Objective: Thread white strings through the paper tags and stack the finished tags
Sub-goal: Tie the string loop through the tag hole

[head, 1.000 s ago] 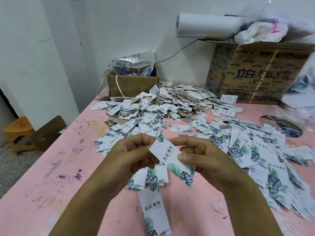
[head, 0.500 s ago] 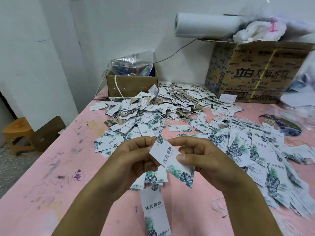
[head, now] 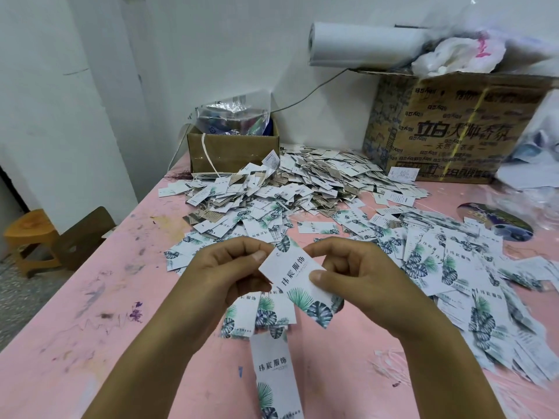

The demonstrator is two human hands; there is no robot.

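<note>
- Above the near middle of the table (head: 90, 328), the held tag (head: 298, 279) sits between both hands. It is tilted, printed face up, with its punched corner toward the left hand (head: 223, 267).
- Over the last second almost nothing has shifted. The tag keeps the same tilt and place, and the hands have only edged a little, the left fingertips staying at the punched corner.
- Left hand's grip: thumb and forefinger are pinched close at that corner. The lower fingers curl round a bunch of tags (head: 260, 313) that fans out beneath the palm. Whether a string runs between the fingertips is too fine to tell.
- Right hand (head: 357, 273): the grip is closed on the tag's right edge, thumb pressing on the face and fingers behind.
- What this means, as I judge it — the threading of this tag is in hand and not yet finished. The stillness fits the fiddly step of getting string through the hole, not a move to stack.
- One more lone tag (head: 273, 376) shows by the near edge, below the bunch; whether it lies or hangs I cannot tell.
- Loose tags (head: 453, 261) spread along the right side of the table. A larger heap (head: 302, 182), with strings showing among it, lies toward the far edge before the small box (head: 233, 152) — so a good deal seems left to do.
</note>
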